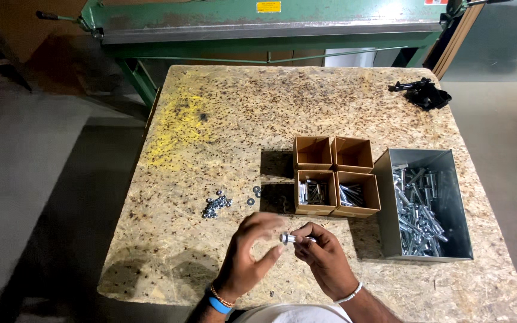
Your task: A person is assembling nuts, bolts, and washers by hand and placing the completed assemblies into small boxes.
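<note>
Head view of a chipboard surface (330, 101) with both hands at its near edge; the right hand (325, 256) has its fingers closed around a small silver bolt (292, 238), which lies level with its head toward the left; the left hand (252, 251) is beside it, fingers loosely curled and apart, the fingertips at or just short of the bolt's head, contact not clear; a blue wristband (218, 304) and a beaded bracelet sit on the left wrist, a pale bracelet on the right. Just beyond the hands stand four small cardboard boxes (334, 175) set in a square; the two nearer ones hold silver bolts, the two farther ones show only bare cardboard inside. Touching them on the right is a grey metal bin (450, 179) with a heap of loose silver bolts. To the left of the boxes lie a small pile of nuts (216, 206) and a few washers (254, 195); a black clamp (424, 93) rests at the far right corner; a green metal machine (270, 24) stands behind the surface.
</note>
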